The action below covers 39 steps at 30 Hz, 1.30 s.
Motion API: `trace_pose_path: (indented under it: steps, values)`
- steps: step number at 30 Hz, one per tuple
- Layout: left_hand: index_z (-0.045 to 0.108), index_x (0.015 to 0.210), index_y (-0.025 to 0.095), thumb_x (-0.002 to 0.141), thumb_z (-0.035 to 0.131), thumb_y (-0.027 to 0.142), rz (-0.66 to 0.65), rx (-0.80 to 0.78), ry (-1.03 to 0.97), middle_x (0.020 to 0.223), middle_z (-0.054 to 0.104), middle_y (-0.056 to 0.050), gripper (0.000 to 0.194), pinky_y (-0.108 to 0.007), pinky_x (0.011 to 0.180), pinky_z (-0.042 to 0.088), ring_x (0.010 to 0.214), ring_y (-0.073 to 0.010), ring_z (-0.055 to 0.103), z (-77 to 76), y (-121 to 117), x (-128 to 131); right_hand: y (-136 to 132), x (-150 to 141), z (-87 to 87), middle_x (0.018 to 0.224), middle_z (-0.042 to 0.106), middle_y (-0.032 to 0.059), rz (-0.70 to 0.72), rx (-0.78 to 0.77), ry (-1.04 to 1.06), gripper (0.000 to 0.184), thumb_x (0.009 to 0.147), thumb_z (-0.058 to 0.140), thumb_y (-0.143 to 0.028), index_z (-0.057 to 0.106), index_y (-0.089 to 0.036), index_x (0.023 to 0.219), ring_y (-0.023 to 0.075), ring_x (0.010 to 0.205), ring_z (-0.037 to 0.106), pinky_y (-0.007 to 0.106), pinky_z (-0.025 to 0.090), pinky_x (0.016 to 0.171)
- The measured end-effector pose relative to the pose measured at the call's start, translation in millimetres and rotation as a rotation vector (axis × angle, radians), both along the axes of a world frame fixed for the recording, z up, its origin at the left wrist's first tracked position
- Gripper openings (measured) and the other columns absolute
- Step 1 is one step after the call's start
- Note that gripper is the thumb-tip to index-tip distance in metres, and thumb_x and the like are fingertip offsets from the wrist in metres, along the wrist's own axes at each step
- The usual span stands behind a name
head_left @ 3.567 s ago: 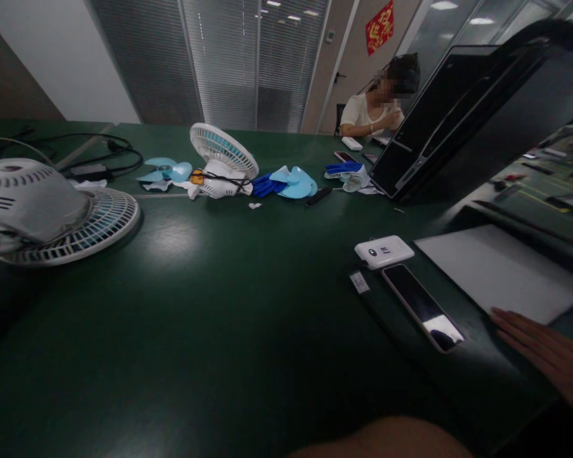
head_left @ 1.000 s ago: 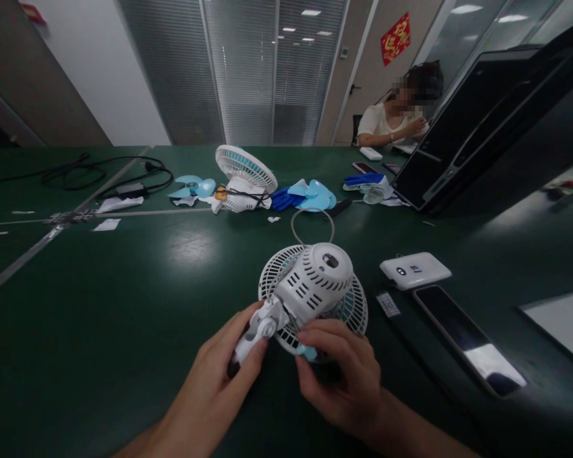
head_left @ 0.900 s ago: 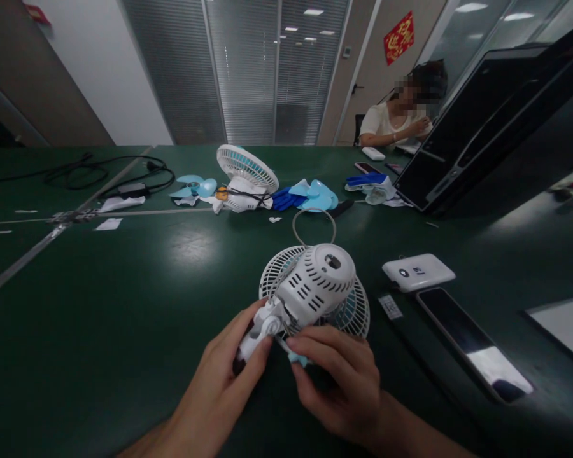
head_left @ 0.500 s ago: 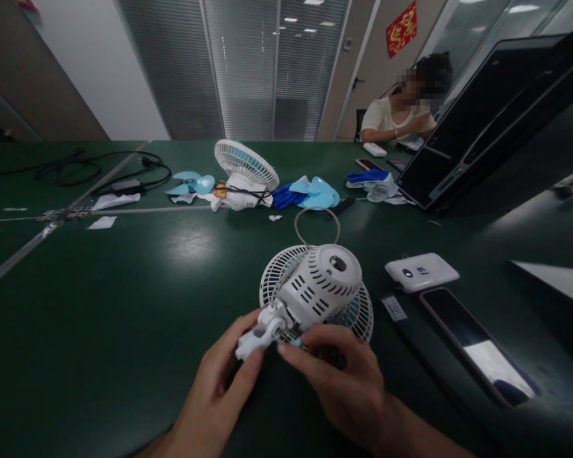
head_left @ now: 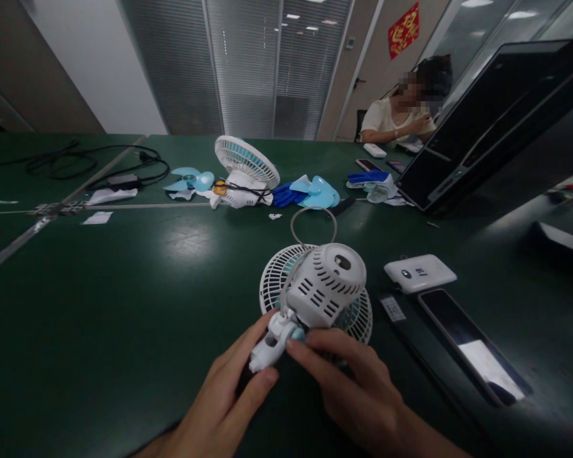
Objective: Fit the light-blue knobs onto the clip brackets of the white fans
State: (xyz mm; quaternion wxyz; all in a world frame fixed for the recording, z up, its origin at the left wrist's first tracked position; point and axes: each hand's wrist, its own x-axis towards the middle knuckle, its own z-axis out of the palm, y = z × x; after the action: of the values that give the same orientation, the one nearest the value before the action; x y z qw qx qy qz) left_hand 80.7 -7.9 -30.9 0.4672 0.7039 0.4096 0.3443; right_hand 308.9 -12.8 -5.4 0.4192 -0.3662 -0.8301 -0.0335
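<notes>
A small white fan lies face down on the green table, its slatted grille [head_left: 275, 275] under the rounded motor housing [head_left: 318, 296]. From the housing a white bracket [head_left: 267, 350] points toward me. My left hand [head_left: 224, 381] is closed around this bracket, thumb on the near side and fingers behind it. At the bracket's joint sits a light blue knob [head_left: 297, 334], pinched between thumb and fingertips of my right hand [head_left: 356, 375]. A loop of grey cable [head_left: 292, 222] rises behind the fan.
Farther back are a second fan [head_left: 243, 168], light blue fan blades [head_left: 318, 192], blue-and-white gloves [head_left: 375, 181] and a black cable [head_left: 124, 181]. To the right lie a white device [head_left: 420, 272], a phone [head_left: 470, 346] and a large black monitor [head_left: 487, 121]. A person [head_left: 396, 121] sits across the table.
The blue knob has gone from beside the joint to sitting against it, covering the metal screw end that showed before. The bracket has shifted slightly right, with both hands still at it.
</notes>
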Motion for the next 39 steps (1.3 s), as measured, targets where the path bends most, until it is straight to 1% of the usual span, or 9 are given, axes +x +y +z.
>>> trace_pose_path:
  steps: [3,7,11,17,21,25,31,35,39]
  values:
    - [0.036,0.156,0.044,0.103,0.049,0.034,0.011,0.001,-0.032,0.160,0.048,0.003,0.055,-0.046,0.123,0.035,0.146,-0.0253,0.047,5.6,-1.3,0.6,-0.3,-3.6,0.6,0.103,0.071,0.0042,-0.051,-0.020,0.013,0.033,0.102,0.046,-0.007,0.069,-0.019,0.122,0.0104,0.093,0.070,0.018,0.057,0.074]
    - [0.050,0.150,0.037,0.102,0.051,0.043,0.087,-0.149,-0.099,0.152,0.058,0.000,0.048,-0.046,0.124,0.035,0.139,-0.0266,0.054,18.7,-3.6,4.7,-1.5,-6.0,-1.5,0.108,0.073,0.0041,-0.047,-0.025,0.023,0.030,0.103,0.048,-0.008,0.069,-0.019,0.120,0.0096,0.098,0.070,0.018,0.056,0.075]
    - [0.054,0.147,0.034,0.098,0.056,0.047,0.093,-0.252,-0.149,0.150,0.060,-0.001,0.050,-0.042,0.121,0.038,0.135,-0.0277,0.056,28.1,-3.5,8.2,-1.8,-5.9,-0.6,0.108,0.074,0.0032,-0.055,-0.047,0.037,0.027,0.103,0.050,-0.009,0.068,-0.018,0.121,0.0080,0.098,0.070,0.017,0.054,0.075]
    - [0.047,0.147,0.036,0.101,0.053,0.042,-0.012,-0.316,-0.229,0.150,0.058,-0.001,0.047,-0.033,0.114,0.043,0.140,-0.0266,0.049,15.0,0.2,2.2,9.4,8.3,19.8,0.106,0.075,0.0044,0.095,-0.001,-0.085,0.027,0.106,0.044,-0.011,0.067,-0.014,0.120,0.0094,0.099,0.070,0.019,0.054,0.072]
    - [0.041,0.147,0.032,0.103,0.050,0.041,-0.105,-0.303,-0.274,0.140,0.062,-0.005,0.046,-0.032,0.101,0.047,0.122,-0.0238,0.060,9.1,3.8,0.6,13.3,18.8,30.1,0.109,0.074,0.0103,0.174,0.026,-0.215,0.031,0.108,0.037,-0.013,0.064,-0.006,0.123,0.0131,0.098,0.071,0.023,0.055,0.067]
    - [0.040,0.144,0.031,0.103,0.050,0.041,-0.141,-0.322,-0.303,0.130,0.064,-0.006,0.043,-0.033,0.098,0.044,0.113,-0.0221,0.059,14.1,5.2,3.4,14.6,22.7,30.6,0.104,0.074,0.0109,0.149,0.042,-0.253,0.034,0.108,0.033,-0.012,0.062,-0.004,0.125,0.0126,0.087,0.071,0.023,0.053,0.057]
    - [0.044,0.139,0.032,0.101,0.053,0.043,-0.096,-0.300,-0.255,0.096,0.057,0.000,0.041,-0.031,0.080,0.043,0.087,-0.0181,0.053,16.7,2.2,5.4,22.9,30.8,35.6,0.103,0.074,0.0077,0.247,0.068,-0.376,0.030,0.106,0.043,-0.015,0.064,-0.013,0.127,0.0135,0.080,0.071,0.025,0.052,0.053]
    - [0.042,0.140,0.033,0.102,0.049,0.043,-0.139,-0.234,-0.251,0.094,0.053,-0.001,0.041,-0.030,0.076,0.042,0.085,-0.0186,0.052,14.8,3.6,5.1,24.1,32.2,32.7,0.103,0.075,0.0087,0.237,0.076,-0.373,0.032,0.106,0.040,-0.013,0.064,-0.009,0.126,0.0135,0.076,0.070,0.026,0.052,0.054]
    - [0.040,0.140,0.034,0.102,0.049,0.041,-0.158,-0.220,-0.212,0.094,0.053,-0.001,0.040,-0.031,0.076,0.041,0.085,-0.0186,0.052,15.8,5.2,6.3,18.9,24.8,18.7,0.091,0.074,0.0050,0.155,0.070,-0.239,0.019,0.100,0.060,-0.016,0.068,-0.009,0.116,0.0106,0.069,0.067,0.024,0.051,0.056]
